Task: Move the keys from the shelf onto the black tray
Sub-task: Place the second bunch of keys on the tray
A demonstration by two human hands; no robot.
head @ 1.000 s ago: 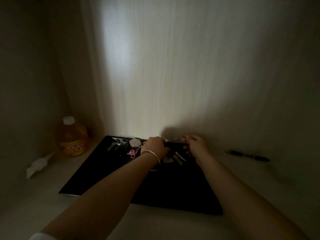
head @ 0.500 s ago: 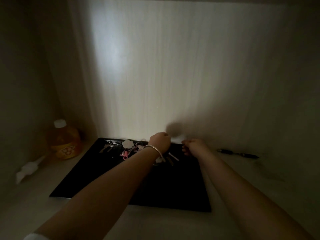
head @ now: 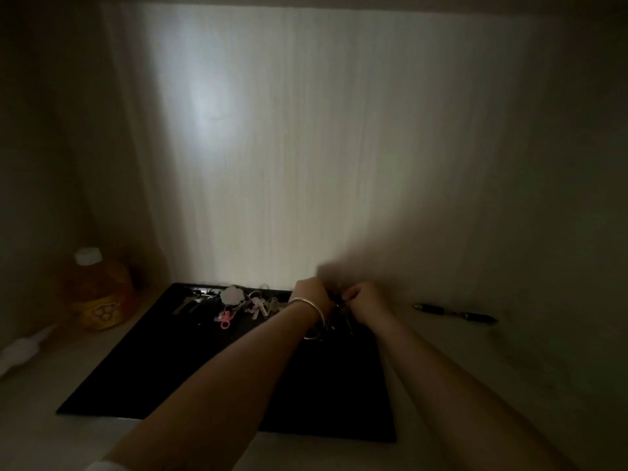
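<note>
A flat black tray (head: 190,368) lies on the dim shelf floor. Along its back edge rest bunches of keys (head: 238,304) with a white flower-shaped tag and a pink clip. My left hand (head: 311,295), with a silver bangle on the wrist, and my right hand (head: 365,299) meet over the tray's back right part. Both pinch a dark bunch of keys (head: 339,312) that hangs between them just above the tray. The fingers hide most of that bunch.
An orange juice bottle (head: 97,290) with a white cap stands at the back left. A small white object (head: 20,348) lies at the left edge. A black pen (head: 455,312) lies on the shelf to the right of the tray. The pale back wall is close behind.
My two hands have come together and lifted a bunch of keys off the tray's back right part. The view has shifted slightly.
</note>
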